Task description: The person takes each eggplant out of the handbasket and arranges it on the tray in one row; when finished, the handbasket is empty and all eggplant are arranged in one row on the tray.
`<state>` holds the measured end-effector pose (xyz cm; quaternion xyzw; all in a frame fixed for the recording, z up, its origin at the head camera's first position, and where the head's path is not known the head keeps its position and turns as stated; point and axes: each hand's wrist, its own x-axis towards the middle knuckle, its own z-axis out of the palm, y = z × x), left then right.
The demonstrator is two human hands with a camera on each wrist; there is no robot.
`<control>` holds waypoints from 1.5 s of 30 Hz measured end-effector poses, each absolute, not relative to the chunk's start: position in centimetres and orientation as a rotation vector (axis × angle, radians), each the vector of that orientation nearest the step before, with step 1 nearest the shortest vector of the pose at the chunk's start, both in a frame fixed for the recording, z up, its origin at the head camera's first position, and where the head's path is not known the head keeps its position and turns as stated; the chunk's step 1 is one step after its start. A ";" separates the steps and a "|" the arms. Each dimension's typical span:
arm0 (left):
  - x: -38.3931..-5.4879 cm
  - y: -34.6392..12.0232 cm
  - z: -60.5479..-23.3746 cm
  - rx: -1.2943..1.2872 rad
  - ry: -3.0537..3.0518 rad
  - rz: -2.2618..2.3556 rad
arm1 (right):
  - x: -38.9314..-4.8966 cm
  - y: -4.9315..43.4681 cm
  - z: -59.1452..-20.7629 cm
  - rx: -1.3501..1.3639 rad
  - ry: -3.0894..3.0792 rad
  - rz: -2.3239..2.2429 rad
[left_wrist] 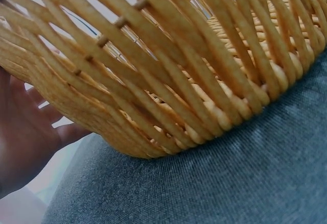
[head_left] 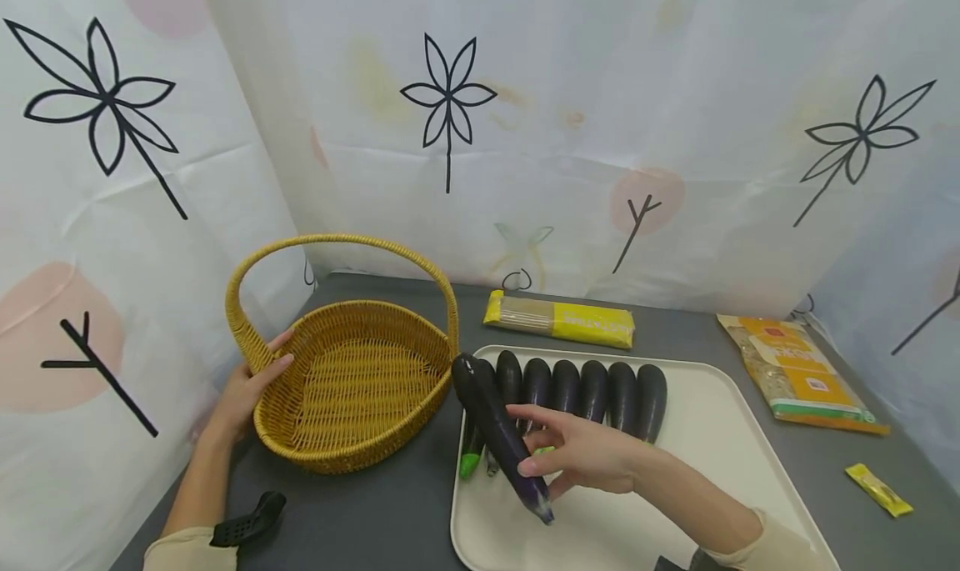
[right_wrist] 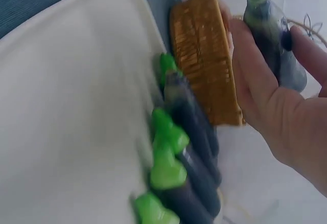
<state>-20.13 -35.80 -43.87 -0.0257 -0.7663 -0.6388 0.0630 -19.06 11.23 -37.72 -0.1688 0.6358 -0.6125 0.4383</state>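
Observation:
My right hand [head_left: 588, 453] grips a dark purple eggplant [head_left: 491, 425] between thumb and fingers, over the left side of a cream tray [head_left: 600, 525]. Its rounded end points away toward the basket, its pale stem end back toward me. In the right wrist view the held eggplant [right_wrist: 268, 37] shows its stem end. Several more eggplants [head_left: 594, 383] lie side by side on the tray, some with bright green caps. At the left, my left hand [head_left: 238, 394] holds the side of a yellow wicker basket [head_left: 360, 396], near the handle's base. Nothing lies inside the basket.
Behind the tray lies a yellow pack of noodles [head_left: 558, 319]. To its right are an orange and clear food bag [head_left: 802, 371] and a small yellow packet [head_left: 877, 489]. A patterned white curtain [head_left: 480, 154] encloses the grey table [head_left: 360, 521].

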 end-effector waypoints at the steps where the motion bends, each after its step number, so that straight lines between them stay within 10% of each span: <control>1: -20.1 -35.8 -43.9 -0.074 -2.324 -1.918 | -19.0 12.0 -37.9 -0.415 1.590 -1.524; 26: -20.0 -36.1 -43.9 -0.083 -2.270 -1.983 | -21.6 29.5 -40.9 0.068 1.825 -1.732; 45: -20.3 -35.8 -43.9 -0.146 -2.245 -2.015 | -21.7 30.6 -41.8 0.204 2.167 -1.450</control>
